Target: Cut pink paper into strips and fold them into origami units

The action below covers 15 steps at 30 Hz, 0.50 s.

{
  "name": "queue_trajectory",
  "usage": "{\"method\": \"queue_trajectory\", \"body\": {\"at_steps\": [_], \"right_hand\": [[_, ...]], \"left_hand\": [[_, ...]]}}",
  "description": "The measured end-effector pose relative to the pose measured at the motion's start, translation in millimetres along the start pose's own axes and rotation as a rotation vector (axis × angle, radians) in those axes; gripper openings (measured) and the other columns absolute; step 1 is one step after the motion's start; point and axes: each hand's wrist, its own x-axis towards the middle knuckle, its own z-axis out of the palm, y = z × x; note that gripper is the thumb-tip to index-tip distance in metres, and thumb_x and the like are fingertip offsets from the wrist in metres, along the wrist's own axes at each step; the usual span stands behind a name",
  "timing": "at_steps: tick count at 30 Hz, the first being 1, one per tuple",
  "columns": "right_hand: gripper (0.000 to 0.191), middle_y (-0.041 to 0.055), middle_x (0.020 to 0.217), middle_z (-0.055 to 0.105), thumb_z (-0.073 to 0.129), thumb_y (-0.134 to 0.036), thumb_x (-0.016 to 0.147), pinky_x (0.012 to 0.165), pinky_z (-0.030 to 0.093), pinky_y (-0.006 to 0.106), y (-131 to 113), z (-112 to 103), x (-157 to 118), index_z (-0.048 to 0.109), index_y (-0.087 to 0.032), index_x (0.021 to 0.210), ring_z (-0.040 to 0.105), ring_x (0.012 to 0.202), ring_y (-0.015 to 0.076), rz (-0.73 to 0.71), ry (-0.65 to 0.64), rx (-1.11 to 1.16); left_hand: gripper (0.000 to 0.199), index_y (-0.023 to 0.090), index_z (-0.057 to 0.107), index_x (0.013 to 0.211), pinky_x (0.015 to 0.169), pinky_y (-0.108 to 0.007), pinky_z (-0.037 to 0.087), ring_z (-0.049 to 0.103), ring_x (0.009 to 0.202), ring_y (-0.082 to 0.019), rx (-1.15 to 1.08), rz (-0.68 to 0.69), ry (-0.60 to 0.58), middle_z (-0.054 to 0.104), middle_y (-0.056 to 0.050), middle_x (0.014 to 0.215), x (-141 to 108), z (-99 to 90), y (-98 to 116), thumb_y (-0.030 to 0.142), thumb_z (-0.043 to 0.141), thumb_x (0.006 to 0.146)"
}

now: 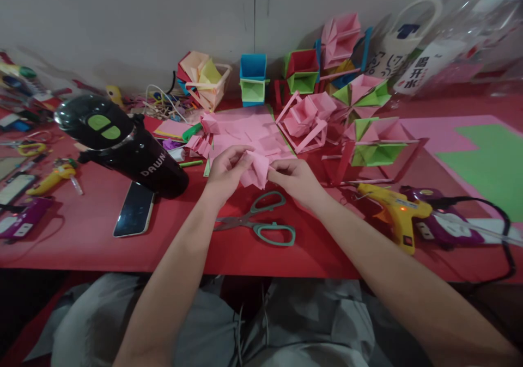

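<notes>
A folded piece of pink paper (pixel 256 171) is held up between my two hands, over the middle of the red table. My left hand (pixel 227 171) pinches its left side with thumb and fingers. On the right, my right hand (pixel 295 181) grips the paper's edge between thumb and forefinger. Just below the paper lie scissors with green handles (pixel 274 233), their blades pointing left. Behind my hands are flat pink sheets (pixel 245 124) on the table.
A black bottle (pixel 151 160) and a phone (pixel 134 210) are at the left. Folded paper models (pixel 253 81) line the back. At the right sit a yellow glue gun (pixel 398 210) with a lit orange light, a purple power strip (pixel 453 228) and green paper (pixel 482 152).
</notes>
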Motion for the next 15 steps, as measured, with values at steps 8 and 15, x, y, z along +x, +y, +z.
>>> {"method": "queue_trajectory", "body": {"at_steps": [8, 15], "right_hand": [[0.018, -0.0011, 0.062, 0.058, 0.069, -0.034, 0.076, 0.055, 0.035, 0.027, -0.4, 0.4, 1.0, 0.069, -0.018, 0.069, 0.045, 0.058, 0.0120, -0.046, 0.049, -0.057], [0.022, -0.0028, 0.057, 0.051, 0.065, -0.033, 0.077, 0.055, 0.031, 0.027, 0.3, -0.1, 0.7, 0.062, -0.018, 0.061, 0.041, 0.056, 0.0108, -0.035, 0.056, -0.013]], "left_hand": [[0.027, 0.021, 0.074, 0.103, 0.081, -0.023, 0.054, 0.070, 0.091, -0.015, -0.041, -0.007, -0.038, 0.075, -0.005, 0.097, 1.4, -4.6, -4.6, 0.038, 0.076, 0.083], [0.030, 0.020, 0.074, 0.104, 0.087, -0.026, 0.055, 0.071, 0.099, -0.018, -0.011, 0.012, -0.068, 0.076, -0.006, 0.101, 1.5, -6.0, -5.4, 0.039, 0.076, 0.082]]}}
